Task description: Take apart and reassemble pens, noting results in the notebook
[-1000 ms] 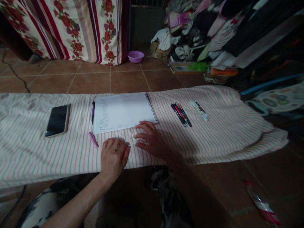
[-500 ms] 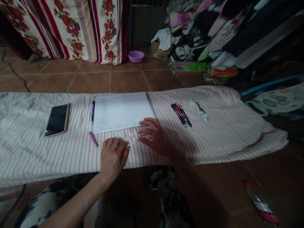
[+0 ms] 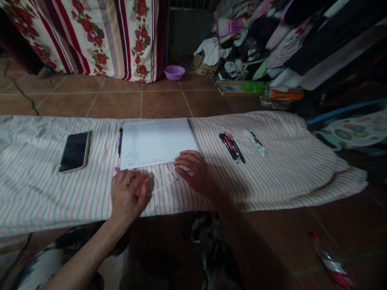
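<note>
Lying at the left of the frame, a dark-screened phone (image 3: 75, 151) is resting on the striped cloth (image 3: 287, 161). Next along, a purple pen (image 3: 120, 141) is hugging the left edge of the spiral pad (image 3: 160, 141). Just below, a pink sliver (image 3: 117, 169) is peeking out past the knuckles of the left hand (image 3: 128, 193). That hand is curling, left of centre, and hiding its own palm, so I can't tell whether it's gripping anything. Now, a thin white stick (image 3: 165, 186) is lying between the two hands, below the pad, its long axis running from lower left to upper right. Its lower end is sitting close by the left thumb; its dark tip is pointing towards the right hand (image 3: 195, 171). Those right fingers are bending loosely near the pad's lower right corner, and something pinkish is showing beneath; whether they're holding it, I can't tell. Further right, a bundle of pens (image 3: 232, 147) is lying beside a whitish cluster (image 3: 255, 141), its pieces blurring together. At lower right, shadow is dulling a bottle (image 3: 332, 262).
</note>
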`<state>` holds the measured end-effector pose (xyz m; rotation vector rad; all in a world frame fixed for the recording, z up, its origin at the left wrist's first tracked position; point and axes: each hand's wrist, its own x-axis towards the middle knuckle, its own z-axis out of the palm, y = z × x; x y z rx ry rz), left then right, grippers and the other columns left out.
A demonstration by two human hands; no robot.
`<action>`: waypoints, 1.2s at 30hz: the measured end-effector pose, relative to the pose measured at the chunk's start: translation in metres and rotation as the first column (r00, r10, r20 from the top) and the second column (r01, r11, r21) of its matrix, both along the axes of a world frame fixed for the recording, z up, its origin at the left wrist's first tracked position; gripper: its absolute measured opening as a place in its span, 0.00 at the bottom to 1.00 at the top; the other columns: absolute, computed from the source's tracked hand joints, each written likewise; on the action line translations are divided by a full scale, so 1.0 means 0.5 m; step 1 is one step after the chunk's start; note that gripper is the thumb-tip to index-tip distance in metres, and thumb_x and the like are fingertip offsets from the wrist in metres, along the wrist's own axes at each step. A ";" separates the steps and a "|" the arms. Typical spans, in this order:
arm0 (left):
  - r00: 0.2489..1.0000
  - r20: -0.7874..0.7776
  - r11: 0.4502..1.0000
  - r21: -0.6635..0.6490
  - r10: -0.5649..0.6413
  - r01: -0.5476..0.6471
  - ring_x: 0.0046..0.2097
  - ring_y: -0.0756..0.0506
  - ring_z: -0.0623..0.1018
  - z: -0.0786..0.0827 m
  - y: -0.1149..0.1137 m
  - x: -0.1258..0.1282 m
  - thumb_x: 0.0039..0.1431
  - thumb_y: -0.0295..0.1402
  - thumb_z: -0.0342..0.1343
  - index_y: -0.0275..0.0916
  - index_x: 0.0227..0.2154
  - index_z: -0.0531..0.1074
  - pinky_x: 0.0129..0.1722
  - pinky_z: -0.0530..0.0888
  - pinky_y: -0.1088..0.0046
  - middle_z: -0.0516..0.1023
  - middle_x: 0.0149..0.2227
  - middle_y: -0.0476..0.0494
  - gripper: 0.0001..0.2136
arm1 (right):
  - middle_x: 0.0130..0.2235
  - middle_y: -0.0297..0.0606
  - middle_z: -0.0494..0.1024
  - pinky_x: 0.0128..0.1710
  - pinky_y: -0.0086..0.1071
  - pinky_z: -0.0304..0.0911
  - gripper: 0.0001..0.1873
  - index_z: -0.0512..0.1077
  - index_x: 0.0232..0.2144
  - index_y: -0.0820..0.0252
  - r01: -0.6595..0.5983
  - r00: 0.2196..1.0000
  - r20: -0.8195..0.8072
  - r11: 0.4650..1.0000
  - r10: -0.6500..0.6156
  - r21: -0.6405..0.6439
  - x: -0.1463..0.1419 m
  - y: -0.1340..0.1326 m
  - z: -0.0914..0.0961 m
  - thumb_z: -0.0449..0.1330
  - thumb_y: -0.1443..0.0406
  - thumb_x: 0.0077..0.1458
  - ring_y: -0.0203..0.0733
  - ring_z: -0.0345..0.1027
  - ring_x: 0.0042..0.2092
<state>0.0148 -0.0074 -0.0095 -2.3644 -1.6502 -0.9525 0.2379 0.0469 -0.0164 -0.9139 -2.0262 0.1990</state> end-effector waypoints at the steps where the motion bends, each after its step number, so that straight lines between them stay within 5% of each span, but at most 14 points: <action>1: 1.000 0.003 1.000 0.020 0.021 -0.021 0.36 0.41 0.69 0.002 0.004 -0.012 0.56 0.31 0.51 0.37 0.32 0.75 0.38 0.66 0.60 0.74 0.30 0.41 0.08 | 0.33 0.36 0.76 0.45 0.40 0.64 0.03 0.71 0.32 0.57 -0.013 1.000 0.004 1.000 0.013 -0.007 -0.005 0.001 -0.001 0.59 0.67 0.52 0.42 0.65 0.44; 8: 0.995 -0.015 0.992 0.080 0.099 -0.098 0.38 0.40 0.70 0.005 0.024 -0.075 0.55 0.29 0.51 0.35 0.32 0.75 0.42 0.68 0.59 0.75 0.30 0.40 0.08 | 0.29 0.37 0.74 0.38 0.35 0.63 0.03 0.71 0.28 0.60 -0.080 0.994 0.062 0.992 0.087 -0.102 -0.049 0.001 0.011 0.58 0.68 0.53 0.39 0.65 0.37; 16: 0.997 -0.008 0.997 0.000 0.077 -0.077 0.41 0.41 0.71 0.007 0.023 -0.111 0.54 0.25 0.48 0.37 0.35 0.73 0.40 0.71 0.61 0.75 0.36 0.40 0.10 | 0.31 0.36 0.77 0.40 0.34 0.61 0.04 0.72 0.30 0.59 -0.153 0.968 0.180 0.979 0.176 -0.134 -0.097 0.004 0.016 0.57 0.67 0.55 0.40 0.65 0.38; 27: 0.989 -0.095 0.988 -0.111 -0.113 0.103 0.46 0.41 0.70 0.010 0.030 -0.160 0.55 0.24 0.48 0.40 0.38 0.74 0.44 0.72 0.60 0.75 0.42 0.41 0.12 | 0.37 0.37 0.75 0.41 0.34 0.57 0.09 0.73 0.37 0.58 -0.136 0.866 0.429 0.947 0.257 -0.292 -0.152 -0.002 0.019 0.61 0.63 0.52 0.41 0.62 0.42; 36: 0.976 -0.176 0.977 -0.188 -0.131 0.097 0.47 0.41 0.69 -0.004 0.032 -0.164 0.55 0.26 0.50 0.42 0.37 0.76 0.44 0.73 0.63 0.75 0.43 0.42 0.11 | 0.35 0.38 0.74 0.41 0.34 0.57 0.08 0.73 0.37 0.58 -0.097 0.829 0.504 0.950 0.242 -0.296 -0.163 -0.001 0.004 0.59 0.63 0.54 0.42 0.61 0.42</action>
